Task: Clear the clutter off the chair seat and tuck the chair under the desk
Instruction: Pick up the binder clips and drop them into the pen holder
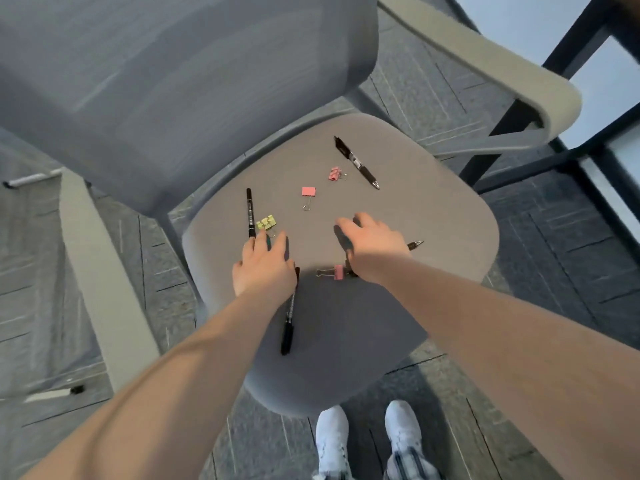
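Both hands press down on the grey chair seat (398, 202). Left hand (263, 268), fingers loosely spread, covers a black marker (289, 323) running toward the body. Right hand (372, 247) apparently closes over a pen (415, 244).

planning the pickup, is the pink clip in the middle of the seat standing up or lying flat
Lying flat: the pink binder clip rests on its side on the chair seat, its wire handle stretched along the fabric toward the person.
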A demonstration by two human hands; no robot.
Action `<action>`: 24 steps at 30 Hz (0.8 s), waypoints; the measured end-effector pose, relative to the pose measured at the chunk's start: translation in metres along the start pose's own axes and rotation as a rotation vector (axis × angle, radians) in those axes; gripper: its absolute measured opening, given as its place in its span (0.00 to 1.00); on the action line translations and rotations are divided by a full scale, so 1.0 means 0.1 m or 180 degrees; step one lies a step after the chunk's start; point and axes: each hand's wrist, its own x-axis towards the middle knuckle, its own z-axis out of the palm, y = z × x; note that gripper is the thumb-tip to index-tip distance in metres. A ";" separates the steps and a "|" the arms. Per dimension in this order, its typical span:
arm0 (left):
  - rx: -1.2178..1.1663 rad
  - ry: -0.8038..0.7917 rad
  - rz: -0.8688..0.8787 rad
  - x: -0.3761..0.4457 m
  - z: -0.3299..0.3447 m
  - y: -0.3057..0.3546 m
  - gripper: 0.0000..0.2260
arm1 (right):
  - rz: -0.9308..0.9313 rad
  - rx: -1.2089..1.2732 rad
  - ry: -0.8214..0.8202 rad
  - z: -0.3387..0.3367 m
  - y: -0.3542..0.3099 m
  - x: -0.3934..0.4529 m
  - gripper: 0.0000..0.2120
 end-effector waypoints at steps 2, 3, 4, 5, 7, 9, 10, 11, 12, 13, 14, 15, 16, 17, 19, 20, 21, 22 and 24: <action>0.0047 0.0088 0.0035 0.11 0.02 -0.04 0.19 | 0.0015 -0.0148 -0.0023 0.08 -0.05 0.09 0.20; 0.0056 0.0124 0.0057 0.16 0.02 -0.05 0.19 | 0.0033 -0.0195 0.0001 0.11 -0.05 0.12 0.18; 0.0061 0.0156 0.0069 0.21 0.03 -0.07 0.20 | 0.0046 -0.0223 0.0039 0.14 -0.05 0.15 0.16; 0.0057 0.0175 0.0065 0.24 0.05 -0.08 0.20 | 0.0040 -0.0246 0.0069 0.17 -0.03 0.18 0.14; -0.0012 0.0189 0.0024 0.30 0.08 -0.09 0.22 | -0.0038 -0.0303 0.0041 0.18 0.00 0.23 0.14; -0.0043 0.0223 0.0042 0.32 0.12 -0.11 0.25 | -0.0104 -0.0304 0.0015 0.16 0.02 0.26 0.14; -0.0007 0.0243 0.0093 0.32 0.13 -0.11 0.25 | -0.0121 -0.0236 0.0058 0.16 0.02 0.26 0.14; 0.0052 0.0255 0.0153 0.33 0.13 -0.11 0.25 | -0.0138 -0.0126 0.0133 0.15 0.02 0.26 0.12; 0.0110 0.0254 0.0203 0.35 0.12 -0.10 0.23 | -0.0165 0.0001 0.0199 0.15 0.00 0.25 0.11; 0.0152 0.0226 0.0236 0.36 0.11 -0.09 0.21 | -0.0204 0.0113 0.0227 0.13 -0.02 0.24 0.10; 0.0178 0.0180 0.0254 0.37 0.08 -0.08 0.19 | -0.0247 0.0190 0.0198 0.12 -0.05 0.22 0.10; 0.0198 0.0122 0.0270 0.38 0.06 -0.07 0.18 | -0.0279 0.0234 0.0142 0.10 -0.08 0.20 0.10; 0.0225 0.0073 0.0300 0.39 0.05 -0.05 0.17 | -0.0289 0.0276 0.0099 0.08 -0.11 0.19 0.10; 0.0266 0.0053 0.0353 0.39 0.03 -0.05 0.17 | -0.0265 0.0355 0.0087 0.07 -0.14 0.17 0.10; 0.0354 0.0094 0.0482 0.38 0.01 -0.05 0.16 | -0.0126 0.0629 0.0081 0.02 -0.19 0.12 0.07; 0.0338 0.0132 0.0511 0.37 -0.01 -0.05 0.16 | -0.0037 0.0748 0.0046 0.00 -0.22 0.10 0.06; 0.0253 0.0148 0.0501 0.36 -0.03 -0.05 0.16 | 0.0033 0.0814 -0.0005 -0.02 -0.24 0.08 0.06; 0.0112 0.0141 0.0465 0.34 -0.07 -0.03 0.15 | 0.0086 0.0843 -0.0042 -0.03 -0.26 0.06 0.07; -0.0214 0.0119 0.0400 0.34 -0.13 0.01 0.15 | 0.0179 0.0886 -0.0046 -0.02 -0.28 0.04 0.12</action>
